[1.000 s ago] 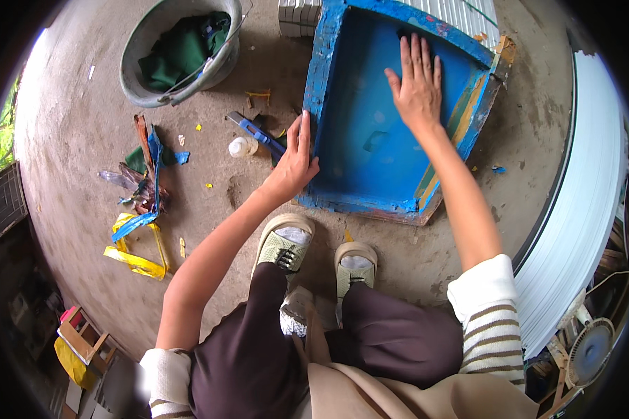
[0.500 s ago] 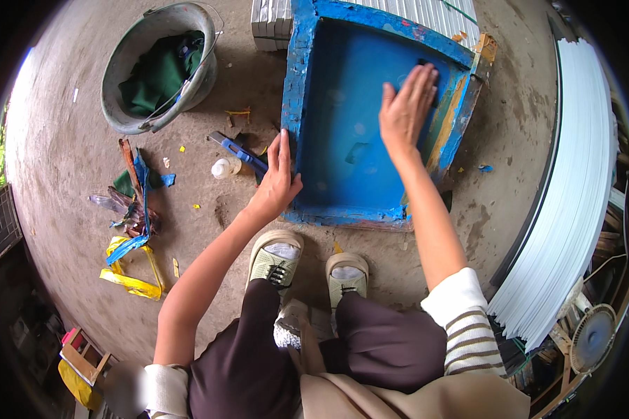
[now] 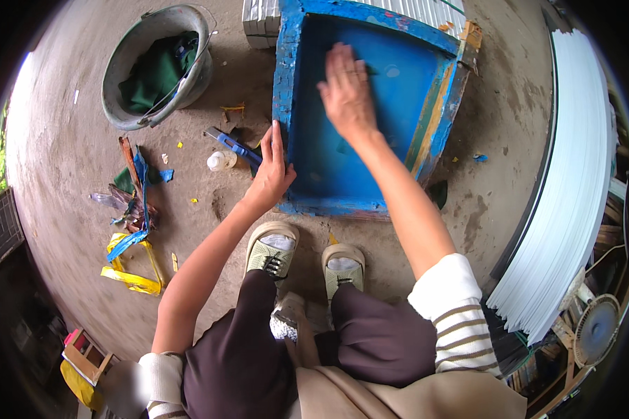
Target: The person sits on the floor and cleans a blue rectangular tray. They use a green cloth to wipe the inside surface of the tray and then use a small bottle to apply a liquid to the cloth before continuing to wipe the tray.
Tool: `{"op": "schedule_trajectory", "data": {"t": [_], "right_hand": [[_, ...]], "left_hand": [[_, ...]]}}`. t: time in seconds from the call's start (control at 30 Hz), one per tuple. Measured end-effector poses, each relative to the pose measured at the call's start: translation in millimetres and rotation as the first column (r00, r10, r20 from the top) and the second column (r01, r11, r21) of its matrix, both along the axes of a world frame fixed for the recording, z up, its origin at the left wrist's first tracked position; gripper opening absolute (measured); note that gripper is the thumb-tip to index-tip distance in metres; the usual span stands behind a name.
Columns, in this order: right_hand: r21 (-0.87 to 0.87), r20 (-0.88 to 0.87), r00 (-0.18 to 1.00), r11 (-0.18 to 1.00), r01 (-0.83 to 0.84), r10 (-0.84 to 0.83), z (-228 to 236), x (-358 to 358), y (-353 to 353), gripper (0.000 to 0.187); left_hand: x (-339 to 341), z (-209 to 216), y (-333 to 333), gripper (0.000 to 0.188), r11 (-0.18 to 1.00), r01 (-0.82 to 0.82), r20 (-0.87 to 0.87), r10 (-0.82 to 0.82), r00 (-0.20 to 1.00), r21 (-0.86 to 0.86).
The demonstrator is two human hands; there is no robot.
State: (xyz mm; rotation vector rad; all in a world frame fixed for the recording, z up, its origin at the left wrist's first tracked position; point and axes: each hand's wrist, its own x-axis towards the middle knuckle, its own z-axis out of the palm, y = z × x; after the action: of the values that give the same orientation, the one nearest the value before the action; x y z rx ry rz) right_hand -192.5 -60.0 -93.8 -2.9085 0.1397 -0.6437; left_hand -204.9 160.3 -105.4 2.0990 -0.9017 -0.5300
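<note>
A paint-crusted blue screen-printing frame (image 3: 284,91) lies on the floor in front of me, its blue mesh (image 3: 391,126) facing up. My left hand (image 3: 272,174) holds the frame's left edge near its lower corner, fingers along the side and thumb at the rim. My right hand (image 3: 347,94) rests flat on the upper left of the mesh, fingers stretched out. A small dark patch shows beside its fingers; what lies under the palm is hidden. Near my left hand are a blue utility knife (image 3: 236,148) and a small clear bottle (image 3: 221,161) with a white cap.
A grey bucket (image 3: 115,105) with dark green cloth (image 3: 157,75) stands at the upper left. Tape and scraps (image 3: 134,192) and a yellow strip (image 3: 136,281) lie on the floor. Stacked white strips (image 3: 573,181) line the right side, beside a fan (image 3: 597,328).
My right hand has swept left across the mesh, from the upper right to the upper left. My left hand stays at the frame's edge.
</note>
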Motion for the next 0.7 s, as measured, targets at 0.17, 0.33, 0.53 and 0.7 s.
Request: {"op": "schedule_trajectory", "data": {"t": [0.17,0.33,0.53,0.7], "right_hand": [[-0.058,0.046,0.986,0.985,0.164,-0.161,-8.6,-28.3,-50.7,0.06],[0.091,0.018,0.994,0.99,0.109,-0.111,-8.3,-48.6,-28.4,0.063],[0.138,-0.243,0.915,0.946,-0.295,0.321,-36.5,-89.0,32.7,0.059],[-0.027,0.125,0.98,0.987,0.159,-0.154,-5.7,-23.5,-75.1,0.055]], "left_hand": [[4.0,7.6,2.6,0.093,0.999,0.04,0.061,-0.039,0.997,-0.013],[0.3,5.8,-2.9,0.094,0.999,0.032,-0.051,-0.031,0.998,0.01],[0.7,8.2,1.2,0.094,0.998,0.036,-0.04,-0.033,0.999,0.06],[0.0,9.0,-4.2,0.095,0.998,0.056,-0.055,-0.054,0.997,0.031]]}}
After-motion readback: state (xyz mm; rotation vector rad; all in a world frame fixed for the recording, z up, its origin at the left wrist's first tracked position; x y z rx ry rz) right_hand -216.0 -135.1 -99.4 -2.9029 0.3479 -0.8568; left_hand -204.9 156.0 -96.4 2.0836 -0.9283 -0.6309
